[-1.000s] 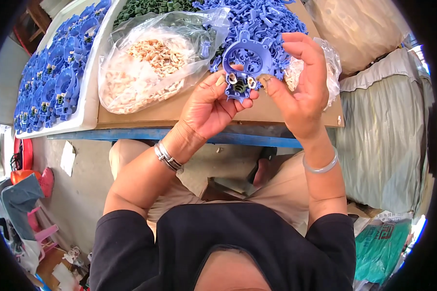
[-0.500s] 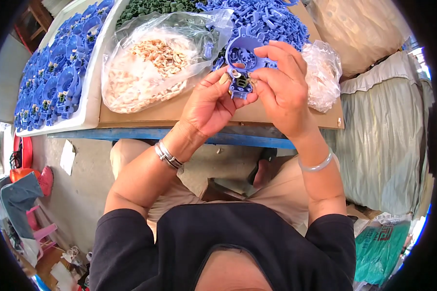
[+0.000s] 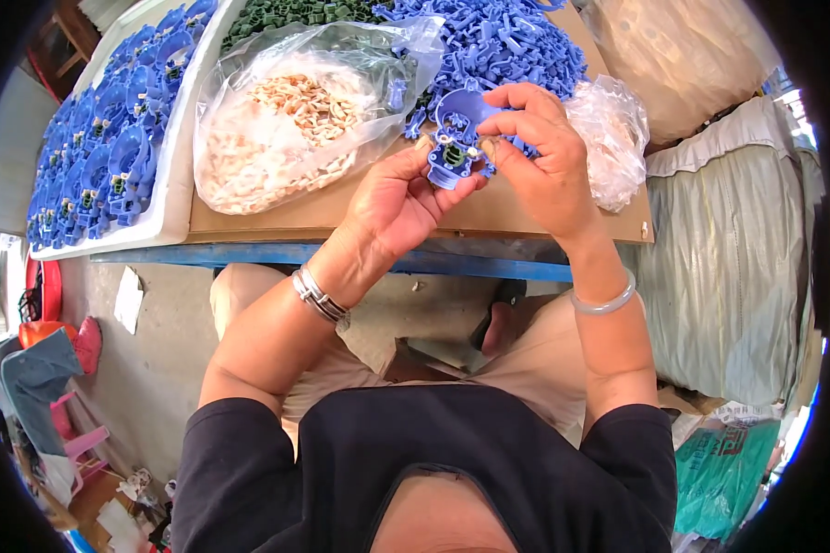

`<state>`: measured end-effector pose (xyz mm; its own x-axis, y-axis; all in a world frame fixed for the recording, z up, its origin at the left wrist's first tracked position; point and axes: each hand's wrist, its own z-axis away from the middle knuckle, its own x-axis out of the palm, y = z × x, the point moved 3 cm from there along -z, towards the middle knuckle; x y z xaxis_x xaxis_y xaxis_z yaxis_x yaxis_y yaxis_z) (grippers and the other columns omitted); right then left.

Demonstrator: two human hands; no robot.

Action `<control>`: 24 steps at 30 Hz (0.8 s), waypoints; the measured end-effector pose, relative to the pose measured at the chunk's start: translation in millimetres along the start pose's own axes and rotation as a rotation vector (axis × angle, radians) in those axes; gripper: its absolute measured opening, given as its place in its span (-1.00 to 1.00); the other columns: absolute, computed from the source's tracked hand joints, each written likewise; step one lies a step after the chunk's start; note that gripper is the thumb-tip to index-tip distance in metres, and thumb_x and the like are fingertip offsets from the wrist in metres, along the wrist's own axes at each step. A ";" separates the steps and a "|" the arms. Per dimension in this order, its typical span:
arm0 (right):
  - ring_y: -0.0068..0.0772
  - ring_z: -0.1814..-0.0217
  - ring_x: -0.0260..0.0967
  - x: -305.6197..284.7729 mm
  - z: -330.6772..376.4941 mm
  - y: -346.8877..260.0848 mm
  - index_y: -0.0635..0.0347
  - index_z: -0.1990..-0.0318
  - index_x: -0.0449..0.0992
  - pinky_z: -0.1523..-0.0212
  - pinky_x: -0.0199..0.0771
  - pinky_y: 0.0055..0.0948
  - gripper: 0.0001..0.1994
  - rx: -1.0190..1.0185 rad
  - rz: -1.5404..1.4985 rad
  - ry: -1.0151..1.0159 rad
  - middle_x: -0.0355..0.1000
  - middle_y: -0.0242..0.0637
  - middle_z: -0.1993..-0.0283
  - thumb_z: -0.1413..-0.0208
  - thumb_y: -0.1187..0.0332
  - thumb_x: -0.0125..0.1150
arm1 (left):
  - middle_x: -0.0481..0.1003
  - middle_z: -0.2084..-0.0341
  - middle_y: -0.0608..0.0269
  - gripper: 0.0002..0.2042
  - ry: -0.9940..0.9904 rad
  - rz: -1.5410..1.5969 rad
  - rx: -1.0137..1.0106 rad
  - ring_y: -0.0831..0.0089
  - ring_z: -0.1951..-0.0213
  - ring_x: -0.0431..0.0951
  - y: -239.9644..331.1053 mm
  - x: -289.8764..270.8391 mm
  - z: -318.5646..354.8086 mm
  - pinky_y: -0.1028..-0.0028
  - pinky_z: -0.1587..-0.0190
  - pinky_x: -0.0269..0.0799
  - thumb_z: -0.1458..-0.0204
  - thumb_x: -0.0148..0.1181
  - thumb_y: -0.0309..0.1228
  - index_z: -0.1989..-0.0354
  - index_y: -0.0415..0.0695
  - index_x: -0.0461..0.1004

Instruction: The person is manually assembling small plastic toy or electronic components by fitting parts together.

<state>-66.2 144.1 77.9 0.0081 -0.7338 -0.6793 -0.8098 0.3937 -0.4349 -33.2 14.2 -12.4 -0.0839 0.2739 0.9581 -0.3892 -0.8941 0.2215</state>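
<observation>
Both hands hold one blue part (image 3: 454,152) above the near edge of the board (image 3: 341,219). The left hand (image 3: 398,198) grips the part from below, thumb and fingers closed on its lower end. The right hand (image 3: 539,157) closes over the part from above and the right, fingertips (image 3: 489,124) pressed on its top. A green insert shows in the part's face. Just beyond lies a pile of blue parts (image 3: 498,46). Left of the hands sits an open bag (image 3: 295,120) of pale pieces. A smaller clear bag (image 3: 613,147) lies just right of the right hand. A white tray (image 3: 177,166) of assembled blue parts stands at far left.
</observation>
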 end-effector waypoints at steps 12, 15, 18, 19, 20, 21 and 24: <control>-0.30 0.10 0.23 -1.4 -0.5 0.9 0.26 0.48 0.44 0.10 0.20 -0.42 -0.87 -0.046 0.030 -0.122 0.34 -0.25 0.25 0.29 0.62 0.12 | 0.39 0.26 0.06 -0.77 -0.026 -0.066 0.078 0.20 0.26 0.46 -0.7 0.8 0.3 0.29 0.23 0.50 -0.03 -0.07 -0.45 0.17 -0.31 0.27; -0.35 0.07 0.22 -2.2 2.6 4.9 0.25 0.41 0.45 0.10 0.19 -0.41 -0.83 0.001 -0.028 -0.083 0.32 -0.27 0.19 0.27 0.61 0.13 | 0.39 0.27 0.04 -0.76 -0.058 -0.112 0.104 0.19 0.29 0.46 -0.5 4.2 1.2 0.31 0.23 0.50 -0.04 -0.07 -0.45 0.16 -0.32 0.26; -0.41 0.04 0.20 -9.3 0.1 6.5 0.23 0.22 0.41 0.08 0.17 -0.40 -0.68 0.106 -0.155 0.030 0.27 -0.29 0.07 0.25 0.58 0.16 | 0.40 0.29 0.02 -0.75 -0.076 -0.096 0.099 0.17 0.32 0.47 1.7 5.8 1.4 0.34 0.27 0.50 -0.04 -0.08 -0.44 0.13 -0.32 0.25; -0.44 0.01 0.18 -11.8 -0.9 7.7 0.21 0.10 0.36 0.07 0.16 -0.39 -0.58 0.169 -0.228 0.092 0.23 -0.30 0.00 0.24 0.55 0.18 | 0.40 0.31 0.01 -0.74 -0.076 -0.067 0.089 0.17 0.34 0.48 2.3 5.6 1.4 0.37 0.30 0.50 -0.05 -0.08 -0.44 0.12 -0.31 0.25; -0.44 0.01 0.18 -11.7 -0.7 7.0 0.21 0.10 0.36 0.07 0.16 -0.39 -0.58 0.168 -0.226 0.092 0.23 -0.30 0.00 0.24 0.55 0.18 | 0.40 0.31 0.01 -0.74 -0.078 -0.067 0.089 0.17 0.34 0.48 2.0 5.5 0.9 0.37 0.30 0.50 -0.05 -0.08 -0.44 0.12 -0.31 0.25; -0.46 -0.01 0.16 -9.9 0.3 7.0 0.20 0.02 0.28 0.05 0.14 -0.38 -0.50 0.225 -0.230 0.073 0.19 -0.31 -0.03 0.24 0.51 0.20 | 0.41 0.32 0.00 -0.74 -0.130 -0.107 0.080 0.17 0.34 0.48 1.1 6.4 0.4 0.38 0.33 0.50 -0.05 -0.09 -0.43 0.11 -0.30 0.25; -0.47 -0.04 0.14 1.1 1.9 0.8 0.16 -0.09 0.17 0.04 0.12 -0.37 -0.39 0.321 -0.344 0.046 0.15 -0.32 -0.08 0.22 0.46 0.22 | 0.42 0.33 0.00 -0.74 -0.170 -0.168 0.091 0.18 0.35 0.49 -2.4 11.5 1.6 0.40 0.37 0.49 -0.06 -0.11 -0.44 0.09 -0.29 0.24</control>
<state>-65.7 144.7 75.8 0.2119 -0.8727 -0.4398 -0.5422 0.2694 -0.7959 -31.8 18.9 -1.6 0.1334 0.3646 0.9216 -0.3001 -0.8713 0.3882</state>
